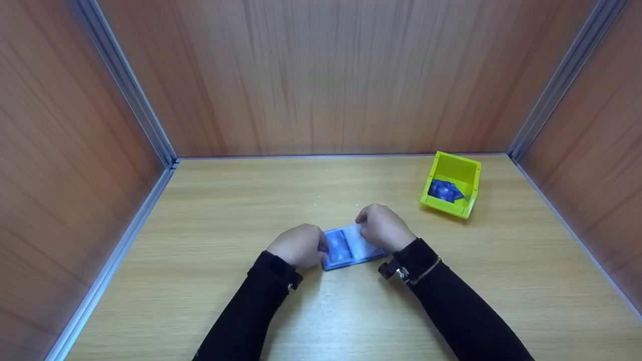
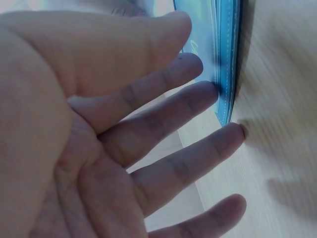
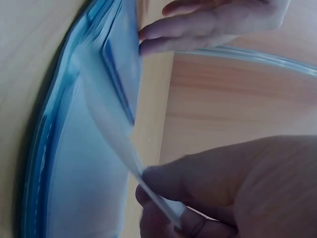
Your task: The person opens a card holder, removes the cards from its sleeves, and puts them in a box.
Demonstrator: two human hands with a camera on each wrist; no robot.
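Note:
A blue card holder with clear plastic sleeves lies opened on the table between the hands. My left hand is at its left side; in the left wrist view the fingers are spread and fairly straight, with fingertips right at the stitched blue edge. Thumb and fingers of my right hand pinch the free edge of a clear sleeve, which stands raised from the holder in the right wrist view. Blue-toned cards or pages show on the holder's left half.
A yellow-green bin stands toward the back right with a crumpled dark blue item inside. Wooden panels with metal corner strips enclose the table at the back and both sides.

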